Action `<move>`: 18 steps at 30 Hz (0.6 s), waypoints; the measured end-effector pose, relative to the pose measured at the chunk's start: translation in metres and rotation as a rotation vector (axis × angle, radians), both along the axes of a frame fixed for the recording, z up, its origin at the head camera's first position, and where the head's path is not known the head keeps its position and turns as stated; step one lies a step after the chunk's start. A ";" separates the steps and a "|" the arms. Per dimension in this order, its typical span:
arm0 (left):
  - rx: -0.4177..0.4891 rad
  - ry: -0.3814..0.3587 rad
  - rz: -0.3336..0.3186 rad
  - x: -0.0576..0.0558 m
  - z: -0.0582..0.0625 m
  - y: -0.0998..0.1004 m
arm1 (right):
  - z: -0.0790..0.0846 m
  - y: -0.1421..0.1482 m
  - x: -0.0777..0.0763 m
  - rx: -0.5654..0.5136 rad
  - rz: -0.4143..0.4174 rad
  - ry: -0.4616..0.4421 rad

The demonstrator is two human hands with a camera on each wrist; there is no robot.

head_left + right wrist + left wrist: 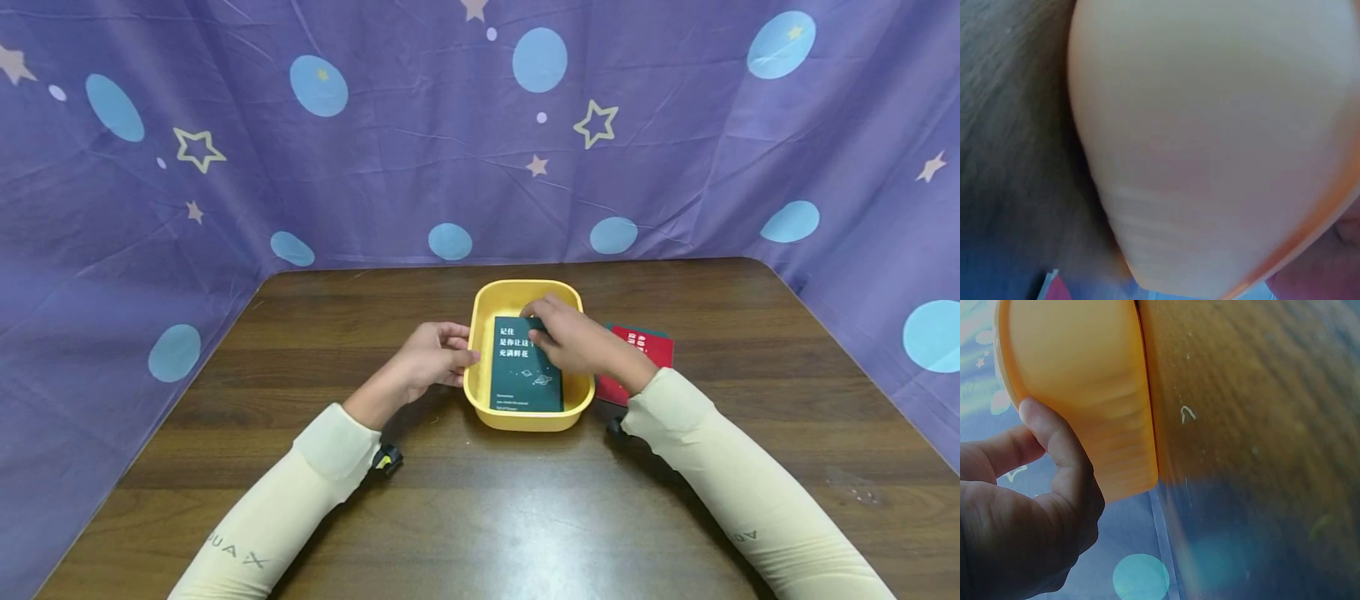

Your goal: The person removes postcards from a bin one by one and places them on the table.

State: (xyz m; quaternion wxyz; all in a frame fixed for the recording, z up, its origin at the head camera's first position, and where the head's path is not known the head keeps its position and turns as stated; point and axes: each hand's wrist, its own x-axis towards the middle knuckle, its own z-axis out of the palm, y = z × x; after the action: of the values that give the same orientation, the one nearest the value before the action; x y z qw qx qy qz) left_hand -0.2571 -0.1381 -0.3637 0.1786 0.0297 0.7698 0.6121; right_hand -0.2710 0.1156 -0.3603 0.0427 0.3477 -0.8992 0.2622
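Observation:
A yellow plastic basin (527, 423) with rounded corners sits on the table. Inside it lies a dark green booklet (525, 379) with white Chinese lettering and a small planet drawing. My left hand (435, 358) holds the basin's left rim between thumb and fingers; in the left wrist view the thumb (1054, 434) lies along the rim. Reaching over the basin's right side, my right hand (573, 337) grips the booklet by its upper right corner, covering part of the lettering. The basin wall (1204, 144) fills most of the right wrist view and hides nearly all of that hand.
Right of the basin, partly under my right forearm, a red booklet (656, 346) lies with a green one (618, 327) showing beneath its far edge. The wooden table (360, 300) ends at a purple curtain (405, 167) with stars and blue dots.

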 end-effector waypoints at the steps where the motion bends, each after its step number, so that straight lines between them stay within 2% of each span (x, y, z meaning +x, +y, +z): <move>1: -0.001 0.000 0.000 0.000 0.000 0.000 | 0.001 0.000 0.000 -0.019 0.005 -0.011; 10: -0.003 -0.006 0.009 0.000 0.000 0.001 | 0.009 0.000 0.001 -0.081 0.013 -0.051; 18: -0.001 -0.007 0.011 0.001 0.001 0.000 | 0.023 0.005 0.006 -0.120 0.002 -0.071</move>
State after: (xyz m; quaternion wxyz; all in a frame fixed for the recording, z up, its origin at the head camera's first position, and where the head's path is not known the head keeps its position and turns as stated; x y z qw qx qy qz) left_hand -0.2566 -0.1380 -0.3627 0.1778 0.0235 0.7695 0.6129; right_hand -0.2653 0.1205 -0.3375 0.0315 0.3360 -0.8823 0.3279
